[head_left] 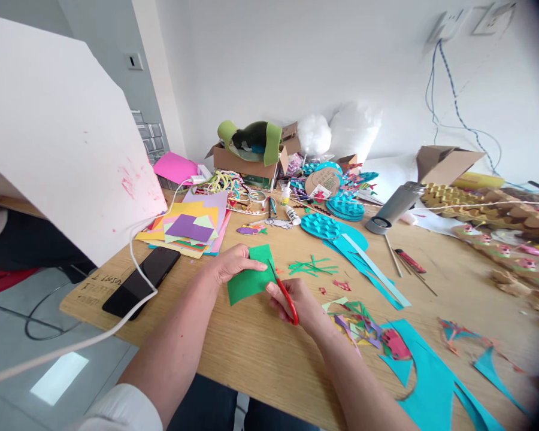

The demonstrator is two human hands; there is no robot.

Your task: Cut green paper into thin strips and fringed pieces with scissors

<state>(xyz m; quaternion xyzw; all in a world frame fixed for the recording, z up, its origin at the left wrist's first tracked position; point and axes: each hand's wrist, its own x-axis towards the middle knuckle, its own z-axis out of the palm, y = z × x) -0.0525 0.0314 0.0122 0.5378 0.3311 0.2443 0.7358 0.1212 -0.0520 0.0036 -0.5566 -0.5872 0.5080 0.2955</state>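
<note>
My left hand (239, 263) is closed on a green sheet of paper (247, 286), thumb on top, holding it just above the table. In my right hand (299, 302) is a pair of scissors with red handles (290, 304). The blades meet the right edge of the green paper; how far they are apart I cannot tell. Beyond my right hand lies a loose pile of thin green paper strips (313, 266). Coloured paper scraps (357, 323) lie to the right of that hand.
A phone (141, 281) with a white cable (137, 254) across it lies at left, beside stacked coloured paper (175, 215). Blue paper (424, 371) lies at right. Farther back are glue bottles (292, 215), a grey flask (395, 206) and a cardboard box (238, 160).
</note>
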